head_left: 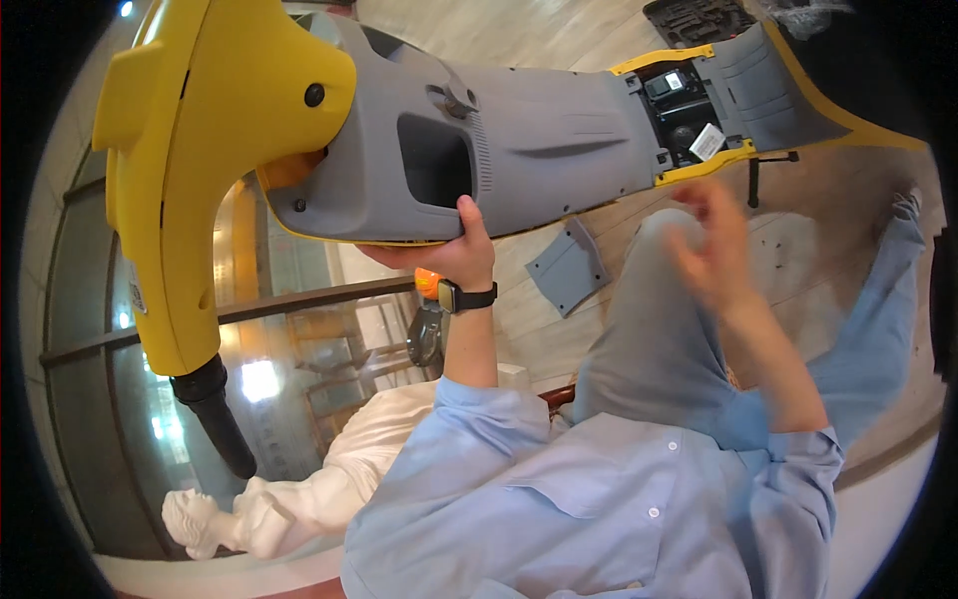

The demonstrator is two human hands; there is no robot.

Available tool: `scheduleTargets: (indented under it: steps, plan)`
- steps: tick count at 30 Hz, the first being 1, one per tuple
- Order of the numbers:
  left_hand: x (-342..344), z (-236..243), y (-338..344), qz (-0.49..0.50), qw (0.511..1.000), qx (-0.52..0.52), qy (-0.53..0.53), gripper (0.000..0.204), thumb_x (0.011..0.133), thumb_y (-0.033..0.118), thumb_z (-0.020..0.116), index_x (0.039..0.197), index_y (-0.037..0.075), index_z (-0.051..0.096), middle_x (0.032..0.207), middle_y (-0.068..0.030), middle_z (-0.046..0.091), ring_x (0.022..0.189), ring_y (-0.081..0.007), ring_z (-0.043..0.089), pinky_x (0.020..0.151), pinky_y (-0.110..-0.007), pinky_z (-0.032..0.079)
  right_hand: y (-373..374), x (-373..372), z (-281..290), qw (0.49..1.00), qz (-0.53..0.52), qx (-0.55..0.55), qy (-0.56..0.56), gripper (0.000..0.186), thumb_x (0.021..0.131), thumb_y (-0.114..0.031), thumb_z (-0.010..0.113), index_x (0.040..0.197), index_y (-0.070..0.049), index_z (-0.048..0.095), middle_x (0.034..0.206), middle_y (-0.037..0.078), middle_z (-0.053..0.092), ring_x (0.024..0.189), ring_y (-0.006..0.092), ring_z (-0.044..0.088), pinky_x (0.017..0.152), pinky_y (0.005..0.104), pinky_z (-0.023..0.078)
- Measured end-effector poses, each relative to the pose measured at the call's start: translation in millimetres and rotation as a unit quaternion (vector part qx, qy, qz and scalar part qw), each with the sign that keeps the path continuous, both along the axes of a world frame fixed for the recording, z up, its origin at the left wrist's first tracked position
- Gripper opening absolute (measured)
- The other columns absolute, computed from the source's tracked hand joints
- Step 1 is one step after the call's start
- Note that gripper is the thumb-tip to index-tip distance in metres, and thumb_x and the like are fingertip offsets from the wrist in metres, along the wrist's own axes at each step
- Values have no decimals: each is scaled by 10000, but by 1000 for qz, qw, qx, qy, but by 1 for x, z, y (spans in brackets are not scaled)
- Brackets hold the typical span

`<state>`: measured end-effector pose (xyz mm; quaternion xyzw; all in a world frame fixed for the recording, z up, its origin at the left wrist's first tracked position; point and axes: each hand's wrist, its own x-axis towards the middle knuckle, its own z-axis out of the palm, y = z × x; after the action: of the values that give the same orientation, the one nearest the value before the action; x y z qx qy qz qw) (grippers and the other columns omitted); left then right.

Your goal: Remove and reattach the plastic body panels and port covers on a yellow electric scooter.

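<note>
A yellow and grey electric scooter (559, 130) stretches across the upper part of the view. My left hand (461, 252), wearing a black watch, is closed on the lower edge of its grey front panel (339, 190). The thumb rests at the rim of the dark storage opening, while the fingers go under the panel's edge. My right hand (714, 250) is raised above my knee, apart from the scooter and smeared by motion, so its fingers are unclear. Nearest to it is the open compartment (684, 120) with dark parts and white labels inside.
A grey cover plate (569, 267) lies on the wooden floor below the scooter. The yellow handlebar (165, 250) with its black grip (220, 424) reaches down at left. A white statue (289, 509) lies in view at lower left. A black tool case (697, 20) sits at the far right.
</note>
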<state>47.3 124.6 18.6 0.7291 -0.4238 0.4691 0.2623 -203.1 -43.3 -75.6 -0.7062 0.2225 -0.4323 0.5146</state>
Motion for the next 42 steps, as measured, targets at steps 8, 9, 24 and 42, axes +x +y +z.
scheduleTargets:
  steps: [8, 9, 24, 42]
  plan:
    - [-15, 1, -5, -107, 986, -61, 114, 1161, 708, 149, 793, 1481, -16, -56, 1471, -227, 212, 1332, -353, 364, 1119, -519, 341, 62, 115, 63, 953, 153, 101, -242, 359, 715, -58, 717, 1004, -23, 506, 1091, 143, 605, 778, 253, 560, 729, 351, 478]
    - [-10, 5, 11, -103, 987, -57, 106, 1161, 708, 149, 793, 1481, -16, -56, 1471, -227, 212, 1332, -353, 364, 1119, -519, 341, 65, 119, 79, 941, 164, 90, -283, 373, 708, -66, 752, 924, -37, 450, 1244, 158, 630, 767, 245, 547, 723, 337, 468]
    - [-15, 106, -44, -183, 979, -81, 29, 674, 1005, 534, 208, 1433, 34, 352, 1439, -150, 391, 1282, -286, 455, 1023, -440, 428, 123, 178, 106, 919, -29, 76, -386, 283, 617, 35, 709, 823, -2, 517, 962, 199, 626, 816, 365, 615, 672, 419, 531]
    - [-36, 158, -38, -114, 878, 316, -340, 466, 948, 344, 390, 1091, 30, 705, 1125, -125, 690, 945, -297, 626, 892, -424, 454, 127, 160, 100, 939, 60, 167, -293, 375, 699, -8, 801, 893, -25, 481, 1055, 153, 645, 750, 282, 576, 668, 362, 504]
